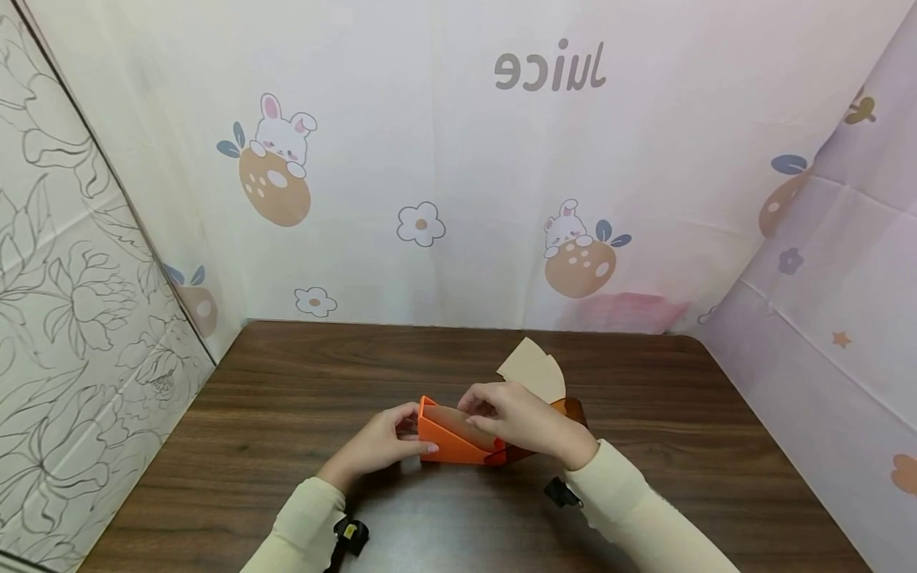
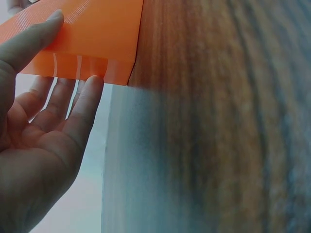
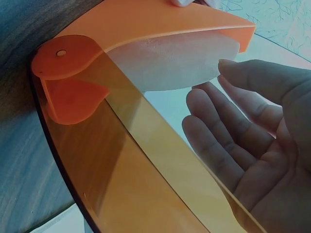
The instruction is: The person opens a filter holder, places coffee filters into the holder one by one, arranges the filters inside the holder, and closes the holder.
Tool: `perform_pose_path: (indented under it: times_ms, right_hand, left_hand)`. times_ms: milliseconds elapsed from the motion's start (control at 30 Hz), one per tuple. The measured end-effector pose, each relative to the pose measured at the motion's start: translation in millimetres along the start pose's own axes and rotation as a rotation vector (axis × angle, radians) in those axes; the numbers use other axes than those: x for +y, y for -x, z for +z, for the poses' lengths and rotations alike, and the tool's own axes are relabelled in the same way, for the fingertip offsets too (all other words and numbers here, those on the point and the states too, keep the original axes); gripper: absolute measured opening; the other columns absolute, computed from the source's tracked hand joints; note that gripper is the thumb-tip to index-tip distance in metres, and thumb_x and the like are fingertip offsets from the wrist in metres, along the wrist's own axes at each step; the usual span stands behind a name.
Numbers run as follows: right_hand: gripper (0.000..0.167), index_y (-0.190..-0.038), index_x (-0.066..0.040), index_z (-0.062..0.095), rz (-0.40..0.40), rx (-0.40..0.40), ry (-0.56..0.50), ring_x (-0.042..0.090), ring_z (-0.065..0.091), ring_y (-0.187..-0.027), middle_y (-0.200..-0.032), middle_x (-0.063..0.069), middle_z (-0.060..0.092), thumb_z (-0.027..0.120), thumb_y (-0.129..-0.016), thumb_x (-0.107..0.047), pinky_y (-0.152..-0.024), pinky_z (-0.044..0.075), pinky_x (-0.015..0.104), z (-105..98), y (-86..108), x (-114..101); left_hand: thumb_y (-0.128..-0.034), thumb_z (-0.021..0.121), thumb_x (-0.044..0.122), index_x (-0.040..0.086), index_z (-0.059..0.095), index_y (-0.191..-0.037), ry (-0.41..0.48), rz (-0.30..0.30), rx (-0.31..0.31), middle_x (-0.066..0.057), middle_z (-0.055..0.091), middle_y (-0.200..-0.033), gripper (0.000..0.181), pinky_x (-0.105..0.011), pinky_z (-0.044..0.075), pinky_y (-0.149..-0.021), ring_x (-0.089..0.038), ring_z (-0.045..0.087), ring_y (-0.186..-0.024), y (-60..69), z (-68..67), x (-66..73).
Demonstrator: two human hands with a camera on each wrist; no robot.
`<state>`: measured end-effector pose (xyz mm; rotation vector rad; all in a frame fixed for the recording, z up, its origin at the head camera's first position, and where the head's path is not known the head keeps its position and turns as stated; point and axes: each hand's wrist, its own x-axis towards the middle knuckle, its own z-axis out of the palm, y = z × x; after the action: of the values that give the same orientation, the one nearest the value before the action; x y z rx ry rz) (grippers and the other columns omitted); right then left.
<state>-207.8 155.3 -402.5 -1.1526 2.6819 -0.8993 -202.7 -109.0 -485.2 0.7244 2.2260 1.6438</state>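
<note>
An orange box (image 1: pixel 454 440) with an amber see-through lid (image 3: pixel 141 160) hinged at one end stands on the table. Pale coffee filter papers (image 3: pixel 170 63) stick up out of it. My left hand (image 1: pixel 383 442) grips the box's left end, thumb on its front wall and fingers against the end wall, as the left wrist view shows. My right hand (image 1: pixel 519 418) is over the box with its thumb and fingertips at the papers' upper edge, pinching there. The lid is swung open under my right wrist and partly hidden by it.
More fan-shaped filter papers (image 1: pixel 533 370) lie behind the right hand. The dark wood table (image 1: pixel 301 374) meets a printed curtain (image 1: pixel 430 159) at its back edge. Side curtains stand left and right. A small black wrist device (image 1: pixel 562 492) is by the right sleeve.
</note>
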Motion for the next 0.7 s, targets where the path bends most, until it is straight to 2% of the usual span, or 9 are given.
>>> perform_pose_path:
  times_ms: [233, 467, 700]
  right_hand:
    - [0.019, -0.109, -0.011, 0.070, -0.002, 0.003, 0.008, 0.003, 0.064, -0.084, -0.098, -0.005, 0.070, 0.075, -0.091, -0.009, -0.076, 0.055, 0.020, -1.8, 0.4, -0.8]
    - [0.019, -0.108, -0.011, 0.070, -0.026, 0.024, 0.009, 0.004, 0.063, -0.084, -0.098, -0.004, 0.070, 0.076, -0.090, -0.007, -0.076, 0.056, 0.022, -2.8, 1.6, -1.2]
    - [0.019, -0.109, -0.012, 0.070, -0.010, 0.033, 0.013, 0.004, 0.064, -0.084, -0.099, -0.005, 0.070, 0.076, -0.091, -0.009, -0.076, 0.055, 0.021, -7.5, 2.6, -3.4]
  left_hand:
    - [-0.0888, 0.079, 0.018, 0.007, 0.062, -0.120, 0.008, -0.005, 0.003, -0.004, 0.067, -0.113, 0.037, -0.030, 0.053, -0.091, -0.023, 0.064, -0.110, 0.4, 0.7, 0.7]
    - [-0.0893, 0.079, 0.020, 0.010, 0.062, -0.122, 0.004, -0.006, -0.004, -0.002, 0.068, -0.114, 0.038, -0.030, 0.054, -0.090, -0.021, 0.065, -0.109, -0.6, -0.1, -0.3]
    - [-0.0889, 0.079, 0.023, 0.012, 0.062, -0.123, -0.012, -0.015, -0.003, -0.001, 0.067, -0.114, 0.039, -0.030, 0.054, -0.090, -0.020, 0.065, -0.108, 0.1, -0.2, -1.0]
